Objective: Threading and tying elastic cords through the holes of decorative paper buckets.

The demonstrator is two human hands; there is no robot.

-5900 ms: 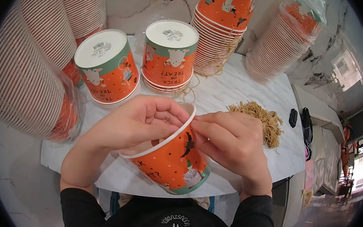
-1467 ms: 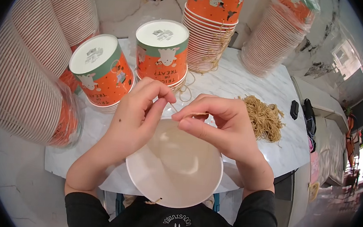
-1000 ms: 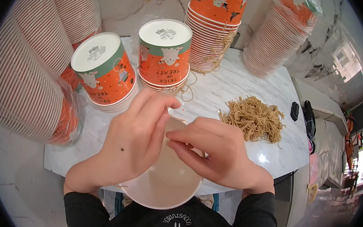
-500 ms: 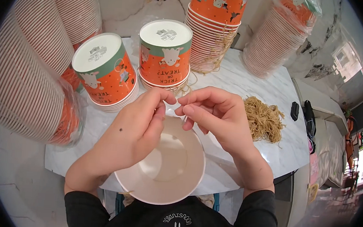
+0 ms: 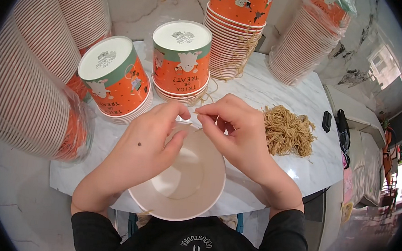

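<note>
A white-lined paper bucket (image 5: 183,206) stands mouth up in front of me, with a bit of twine showing at its near left rim. Over its far left side is my left hand (image 5: 150,138), the thumb and forefinger parted and the other fingers mostly hidden. My right hand (image 5: 238,131) pinches a thin strand of twine (image 5: 197,113) at the bucket's far rim, fingertips close to my left forefinger. To the right of that hand lies a loose heap of tan twine (image 5: 289,132).
Two upside-down orange and green buckets (image 5: 181,69) stand beyond my hands, nested on others. A taller orange stack (image 5: 230,47) with twine hanging from it is behind. Wrapped stacks stand left (image 5: 28,98) and far right (image 5: 306,44). A small black object (image 5: 326,121) lies near the table's right edge.
My left thumb and forefinger have spread apart. My right hand has shifted slightly left, its fingers curling in more. The bucket has moved slightly away from me.
</note>
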